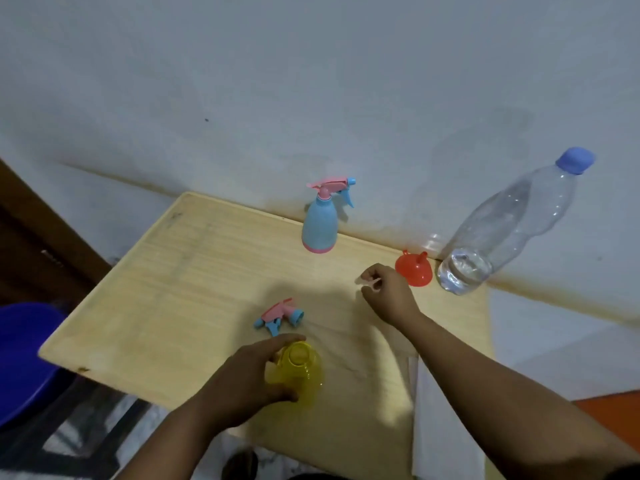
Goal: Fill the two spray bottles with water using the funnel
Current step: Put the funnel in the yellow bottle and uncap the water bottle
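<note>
A yellow see-through spray bottle (299,367) stands open-necked near the table's front, and my left hand (242,379) grips its side. Its pink and blue spray head (278,317) lies on the table just behind it. My right hand (388,294) hovers over the table with fingers curled, holding nothing, just left of the red funnel (414,270), which lies mouth down. A blue spray bottle (320,221) with its pink head on stands at the back by the wall. A clear water bottle (502,230) with a blue cap stands at the right, water low in it.
The wooden table (173,289) is pushed against a pale wall. A blue basin (20,358) sits on the floor to the left. A white cloth or panel (443,410) hangs at the table's right front edge.
</note>
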